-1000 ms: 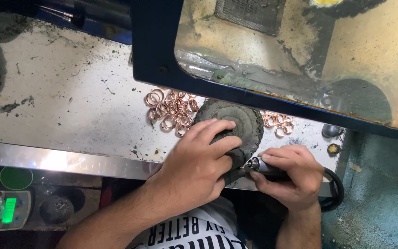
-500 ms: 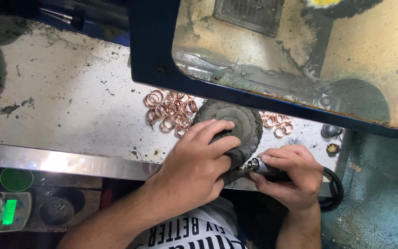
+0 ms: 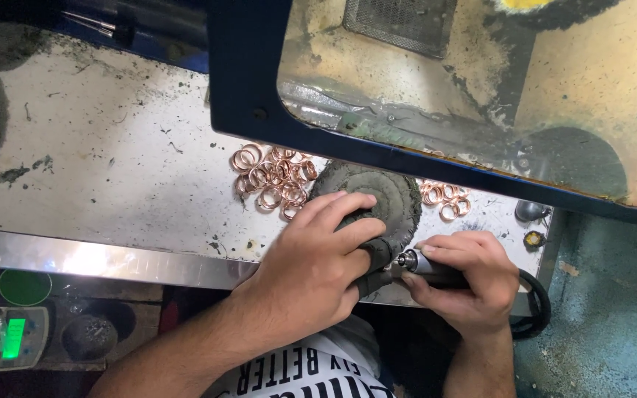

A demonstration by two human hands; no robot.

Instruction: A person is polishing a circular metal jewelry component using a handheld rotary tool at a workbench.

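Left hand (image 3: pixel 311 269) is lying palm-down over the near left part of a round, dirty grey-green cloth buffing wheel (image 3: pixel 385 199), fingers curled over its top and edge, pressing it to the tabletop. Whether anything small is pinched under the fingers cannot be told.

Right hand (image 3: pixel 466 284) is closing around a slim black and silver rotary handpiece (image 3: pixel 425 269), thumb and fingers wrapped tight on the barrel. The metal tip is pointing left and is meeting the near edge of the wheel, just beside the left thumb. A thick black cable (image 3: pixel 536 306) is looping out behind the right wrist.

The wheel is sitting at the near edge of the scuffed white tabletop (image 3: pixel 112 169), towards its right end. A heap of copper-coloured metal rings (image 3: pixel 274 180) is lying just left of and behind the wheel; a smaller cluster of the same rings (image 3: pixel 445 199) is lying just to its right.

Farther back, a blue-framed, stained clear shield (image 3: pixel 436 88) is overhanging the tabletop. At the near left, a green-lit display (image 3: pixel 12 337) is glowing below the tabletop edge.
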